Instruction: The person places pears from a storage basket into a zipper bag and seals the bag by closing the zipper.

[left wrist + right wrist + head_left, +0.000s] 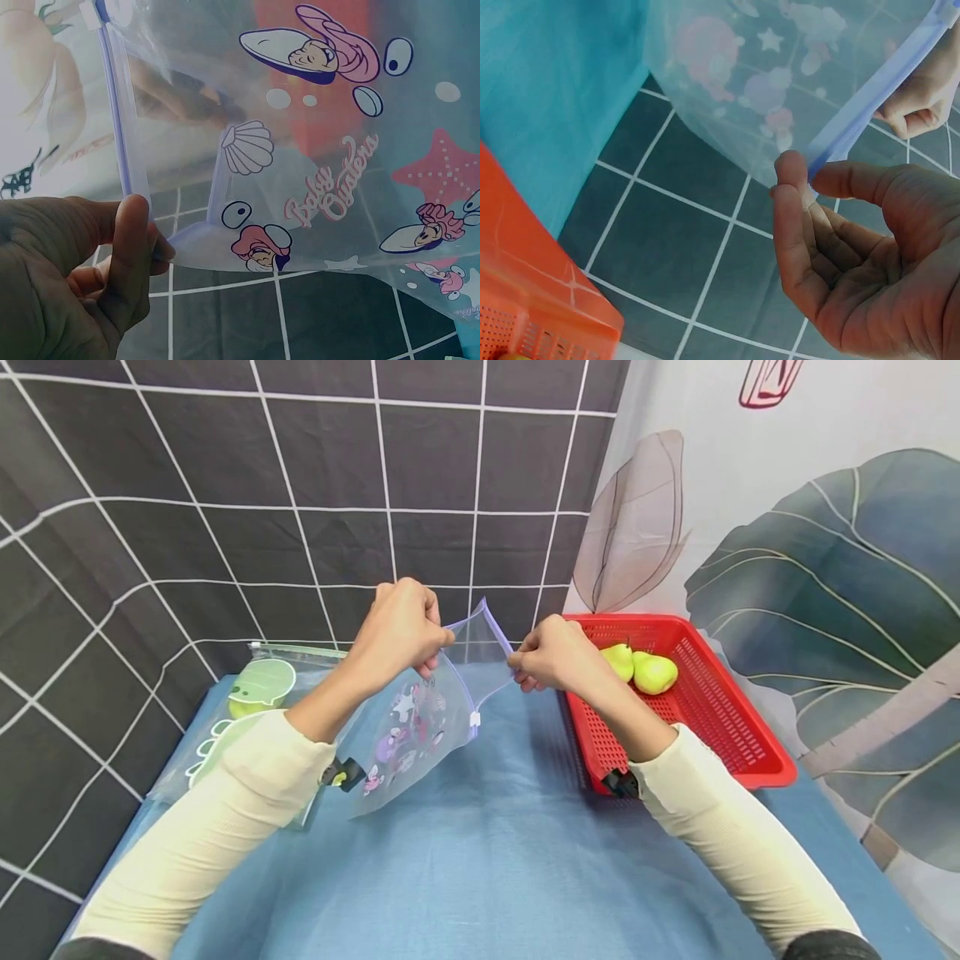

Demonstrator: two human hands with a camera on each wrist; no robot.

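Note:
A clear zip bag (420, 735) printed with shells, starfish and cartoon figures hangs between both hands over the table. Its purple-edged mouth is spread wide, with a white slider (475, 718) on the near edge. My left hand (401, 627) pinches the rim on the left between thumb and fingers. On the other side, my right hand (553, 652) pinches the purple strip (877, 97) with thumb and fingertips. The right wrist view shows the left fingers (922, 105) behind the strip.
A red plastic basket (720, 735) at the right holds green pears (655, 673). Under and beyond the left forearm lies another clear bag (172, 777) with a green bowl-shaped print or item (262, 685). Blue cloth (480, 868) covers the table, and a dark tiled backdrop (330, 452) stands behind.

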